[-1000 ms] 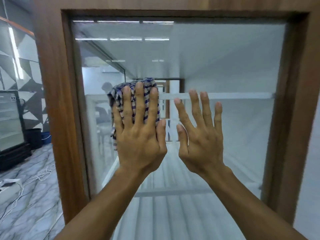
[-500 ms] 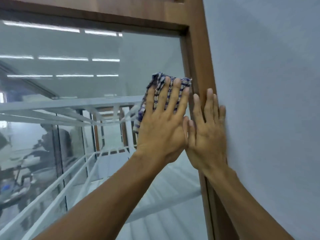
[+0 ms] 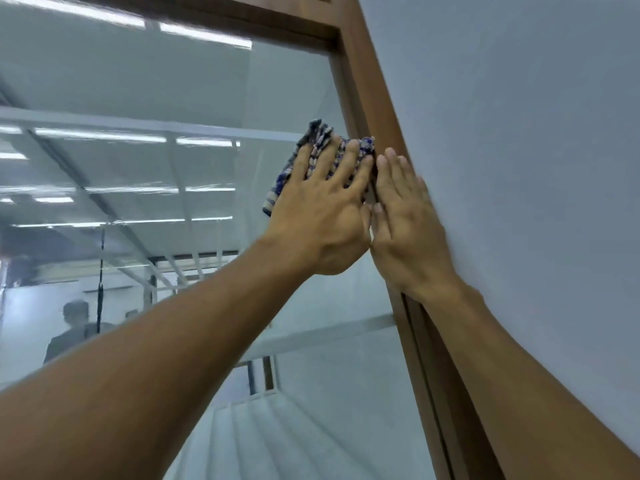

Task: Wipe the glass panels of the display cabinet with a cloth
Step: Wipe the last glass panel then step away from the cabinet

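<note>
Wiping underway: left hand [image 3: 322, 216], grip flat-fingered, presses checked cloth [image 3: 278, 188] on glass panel [image 3: 173, 81] beside wooden frame [image 3: 367, 81]. The right hand [image 3: 408, 216] lies flat on frame, empty. Next stroke likely runs leftward.

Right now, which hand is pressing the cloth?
The left hand, flat on the checked cloth; the right hand rests bare on the frame.

Left hand [image 3: 322, 216] and cloth [image 3: 318, 133] are now at the glass's [image 3: 207, 98] right edge by the wooden frame [image 3: 374, 98], no longer mid-panel. Right hand [image 3: 408, 223] is off the glass, flat on frame and wall [image 3: 519, 133]. Hands closer together.
</note>
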`<state>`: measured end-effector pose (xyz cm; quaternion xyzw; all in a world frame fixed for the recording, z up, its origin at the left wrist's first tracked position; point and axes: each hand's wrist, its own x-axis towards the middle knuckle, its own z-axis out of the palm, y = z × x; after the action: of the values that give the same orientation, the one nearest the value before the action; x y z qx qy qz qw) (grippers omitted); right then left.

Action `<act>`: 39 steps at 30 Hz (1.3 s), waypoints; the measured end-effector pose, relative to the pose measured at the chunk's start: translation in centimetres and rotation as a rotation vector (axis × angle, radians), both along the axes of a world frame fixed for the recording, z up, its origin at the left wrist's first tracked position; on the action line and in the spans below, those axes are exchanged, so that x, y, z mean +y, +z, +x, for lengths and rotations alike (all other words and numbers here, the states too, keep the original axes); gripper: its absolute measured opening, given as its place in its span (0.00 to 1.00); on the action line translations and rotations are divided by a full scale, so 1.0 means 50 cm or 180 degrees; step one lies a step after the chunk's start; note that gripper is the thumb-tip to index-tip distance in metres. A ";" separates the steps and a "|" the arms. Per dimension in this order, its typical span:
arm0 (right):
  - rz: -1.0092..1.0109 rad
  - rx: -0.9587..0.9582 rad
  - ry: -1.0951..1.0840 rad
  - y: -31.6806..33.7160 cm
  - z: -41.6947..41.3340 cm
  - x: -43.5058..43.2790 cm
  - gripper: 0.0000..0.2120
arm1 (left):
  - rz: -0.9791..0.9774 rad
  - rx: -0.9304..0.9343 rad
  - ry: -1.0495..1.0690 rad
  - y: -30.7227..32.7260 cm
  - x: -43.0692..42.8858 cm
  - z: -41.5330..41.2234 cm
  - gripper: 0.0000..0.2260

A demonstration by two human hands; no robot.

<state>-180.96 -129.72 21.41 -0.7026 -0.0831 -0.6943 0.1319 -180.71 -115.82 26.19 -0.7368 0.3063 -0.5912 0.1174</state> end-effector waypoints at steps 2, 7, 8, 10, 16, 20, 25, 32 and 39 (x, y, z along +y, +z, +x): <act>-0.0008 0.0026 -0.0047 -0.019 -0.001 0.000 0.27 | -0.0026 0.0017 -0.0021 -0.011 -0.002 -0.004 0.29; -0.0026 0.0093 -0.0070 -0.043 -0.011 -0.009 0.27 | -0.0090 -0.0071 -0.0062 -0.054 -0.017 -0.002 0.29; -0.0033 0.0084 -0.0059 -0.046 -0.011 -0.010 0.27 | -0.0098 -0.0063 -0.0055 -0.058 -0.019 -0.001 0.29; -0.0042 0.0052 -0.0064 -0.052 -0.009 -0.016 0.27 | -0.0097 -0.0007 -0.0068 -0.060 -0.024 -0.001 0.29; -0.0045 0.0218 -0.0414 -0.058 -0.018 -0.001 0.29 | -0.0117 0.0021 -0.0107 -0.069 -0.013 -0.005 0.28; -0.0149 0.0417 -0.0823 -0.041 -0.027 0.058 0.29 | -0.0311 -0.0005 -0.0055 -0.060 0.047 -0.010 0.28; -0.0410 0.0503 -0.0167 0.000 -0.031 0.184 0.28 | -0.0755 -0.0002 0.0022 -0.043 0.172 -0.025 0.27; -0.0898 0.0406 0.0011 0.038 -0.028 0.398 0.29 | -0.1378 -0.0019 0.0178 -0.038 0.389 -0.035 0.27; -0.1254 0.0428 0.0013 0.043 -0.044 0.541 0.29 | -0.1778 0.0028 0.0265 -0.035 0.538 -0.054 0.26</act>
<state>-183.17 -102.68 23.53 -0.7594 -0.2098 -0.6159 -0.0014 -183.40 -88.93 24.46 -0.7551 0.1015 -0.6442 -0.0673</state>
